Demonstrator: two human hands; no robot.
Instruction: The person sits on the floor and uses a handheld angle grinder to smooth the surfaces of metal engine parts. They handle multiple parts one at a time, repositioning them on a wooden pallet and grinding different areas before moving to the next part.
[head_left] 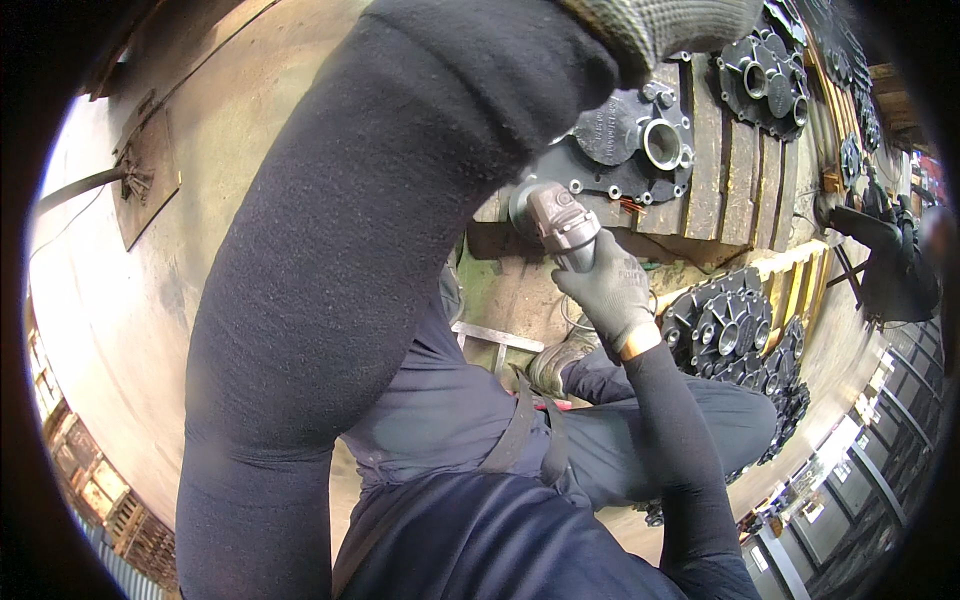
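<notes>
Nearest, the left grey-gloved hand meets the upper edge; its grip cannot be told. The right grey-gloved hand clasps a grey metal angle grinder, its disc near a black flanged metal casting on wooden boards. Work there appears under way; further black castings lie beyond.

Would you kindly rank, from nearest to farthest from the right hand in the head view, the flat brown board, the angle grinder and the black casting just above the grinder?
1. Angle grinder: held in the right hand.
2. Black casting: just above the grinder, on the wooden slats.
3. Flat brown board: off at the upper left.
</notes>
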